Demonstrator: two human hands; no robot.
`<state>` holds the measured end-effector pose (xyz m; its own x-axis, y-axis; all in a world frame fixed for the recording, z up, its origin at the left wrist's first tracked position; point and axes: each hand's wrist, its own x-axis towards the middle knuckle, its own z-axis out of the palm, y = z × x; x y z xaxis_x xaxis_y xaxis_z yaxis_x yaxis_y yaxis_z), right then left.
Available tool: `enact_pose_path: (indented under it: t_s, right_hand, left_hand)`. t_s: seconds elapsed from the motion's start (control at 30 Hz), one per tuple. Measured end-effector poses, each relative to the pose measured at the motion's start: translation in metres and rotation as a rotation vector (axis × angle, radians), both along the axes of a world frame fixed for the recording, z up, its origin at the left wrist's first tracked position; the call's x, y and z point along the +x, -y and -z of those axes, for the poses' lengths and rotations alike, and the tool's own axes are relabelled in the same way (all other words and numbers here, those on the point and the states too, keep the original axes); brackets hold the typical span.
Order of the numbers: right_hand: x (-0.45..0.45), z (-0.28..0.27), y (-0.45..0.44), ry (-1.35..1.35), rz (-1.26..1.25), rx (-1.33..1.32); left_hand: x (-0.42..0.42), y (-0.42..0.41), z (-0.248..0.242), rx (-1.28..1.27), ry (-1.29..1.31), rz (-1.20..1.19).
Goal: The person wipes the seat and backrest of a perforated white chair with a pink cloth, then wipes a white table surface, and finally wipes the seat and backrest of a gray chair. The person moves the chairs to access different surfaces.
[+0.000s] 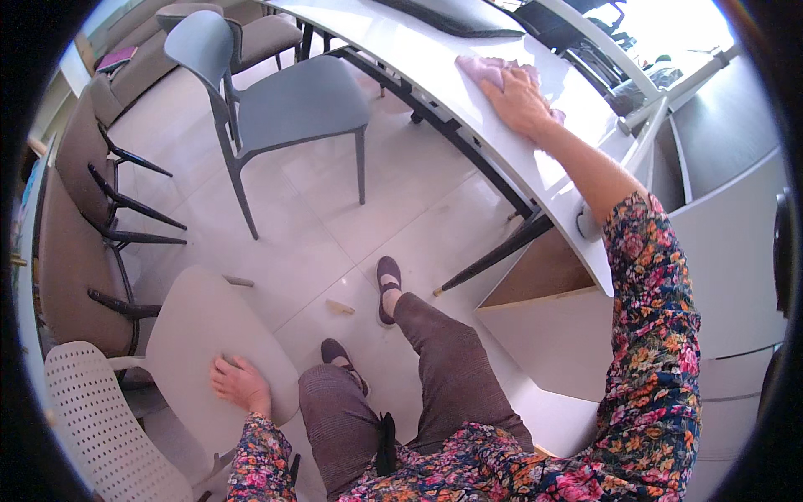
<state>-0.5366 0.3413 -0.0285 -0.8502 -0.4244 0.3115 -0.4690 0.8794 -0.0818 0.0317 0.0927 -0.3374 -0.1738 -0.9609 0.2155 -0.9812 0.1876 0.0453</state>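
My right hand (517,103) presses a crumpled pink cloth (480,68) flat against the glossy white tabletop (433,59), its fingers spread over the cloth. Bright light reflects off the surface around it. Lower left, my left hand (240,383) rests on the seat of a light beige chair (201,326), with nothing visible in it. The chair's perforated backrest (103,427) is at the lower left edge.
A grey-blue chair (301,100) stands beside the table. Brown upholstered chairs (78,251) line the left side. A small yellowish piece (339,307) lies on the tiled floor near my feet. A black table leg (495,254) slants down; a white metal frame (649,128) is at right.
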Motion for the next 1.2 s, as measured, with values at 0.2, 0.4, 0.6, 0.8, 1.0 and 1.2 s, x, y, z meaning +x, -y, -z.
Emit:
enact_pose_path:
  t_s: [0.2,0.4,0.6,0.8,1.0,1.2]
  right_hand:
    - [-0.090,0.000,0.015,-0.024,0.160,0.019]
    - [-0.086,0.001,0.029,0.012,0.160,0.022]
    - [-0.058,0.017,0.000,-0.047,-0.009,0.035]
    - [0.059,0.001,-0.044,0.035,-0.235,0.009]
    - [0.125,-0.001,-0.051,0.076,-0.335,0.031]
    - [0.090,0.005,-0.005,-0.098,-0.404,0.043]
  left_hand:
    - [-0.007,-0.006,-0.006,-0.008,-0.026,0.022]
    - [0.001,-0.005,-0.012,-0.032,-0.068,0.043]
    - [-0.003,-0.003,-0.007,-0.018,-0.075,0.053]
    - [-0.011,-0.003,-0.005,-0.016,-0.102,0.066]
    - [-0.011,0.000,-0.010,-0.019,-0.121,0.019]
    - [-0.012,-0.003,-0.008,-0.012,-0.100,0.038]
